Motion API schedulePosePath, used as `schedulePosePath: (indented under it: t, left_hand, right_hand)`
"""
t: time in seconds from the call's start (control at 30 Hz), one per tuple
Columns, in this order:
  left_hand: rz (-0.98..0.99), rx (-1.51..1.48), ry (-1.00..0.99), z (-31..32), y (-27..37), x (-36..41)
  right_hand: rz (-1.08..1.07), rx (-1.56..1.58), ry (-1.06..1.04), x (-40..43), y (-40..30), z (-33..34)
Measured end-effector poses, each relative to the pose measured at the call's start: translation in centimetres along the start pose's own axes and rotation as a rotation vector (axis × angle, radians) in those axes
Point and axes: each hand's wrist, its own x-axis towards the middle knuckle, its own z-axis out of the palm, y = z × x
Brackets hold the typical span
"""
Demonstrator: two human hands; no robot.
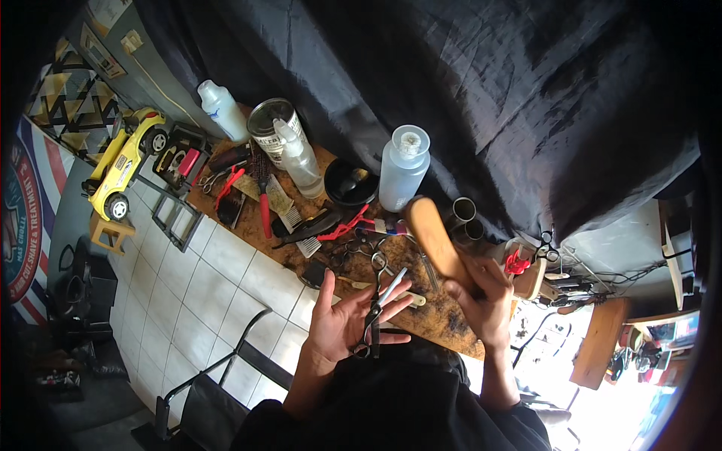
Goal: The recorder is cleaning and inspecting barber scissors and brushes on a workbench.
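Palm up with fingers spread, my left hand (344,327) holds a pair of thinning shears (374,310) lying across it. Their blades are spread apart, one toothed and one plain, and the two finger rings point to opposite ends. My right hand (488,299) grips a wooden brush (437,239) by its near end, with its smooth wooden back facing up; its bristles are hidden. Both hands are above the near edge of a brown worktop (451,321) strewn with hair clippings. Below the shears lie other scissors (344,253), partly covered.
On the worktop stand a translucent bottle (403,175), a spray bottle (302,163), a tin (276,121), a white bottle (223,110) and a black bowl (350,183). A red-handled round brush (264,203) and combs (302,228) lie left. A black chair (208,406) is at lower left.
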Motion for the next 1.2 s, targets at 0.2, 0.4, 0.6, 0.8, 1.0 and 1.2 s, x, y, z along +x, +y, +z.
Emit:
schedulePosePath:
  t: [0.2, 0.4, 0.6, 0.8, 1.0, 1.2]
  left_hand:
    - [0.107, 0.068, 0.156, 0.2, 0.2, -0.1]
    - [0.130, -0.001, 0.150, 0.4, 0.7, -1.3]
    - [0.241, 0.058, 0.247, 0.5, 1.7, -1.7]
    - [0.332, 0.036, 0.187, 0.6, 2.8, -2.1]
    - [0.311, 0.111, 0.403, 0.5, 1.1, -1.7]
    - [0.479, 0.323, 0.454, -0.5, 1.2, -0.7]
  right_hand:
    - [-0.230, 0.253, -0.483, -0.7, -0.4, 0.9]
    - [-0.064, 0.024, -0.086, -0.2, -0.9, 2.2]
    - [-0.276, 0.167, -0.462, -0.7, -1.2, 2.8]
    - [-0.336, 0.336, -0.825, -0.9, -0.7, 1.6]
    - [-0.168, 0.211, -0.452, -0.6, -1.3, 2.3]
    - [-0.303, 0.317, -0.817, -1.6, 0.8, 0.9]
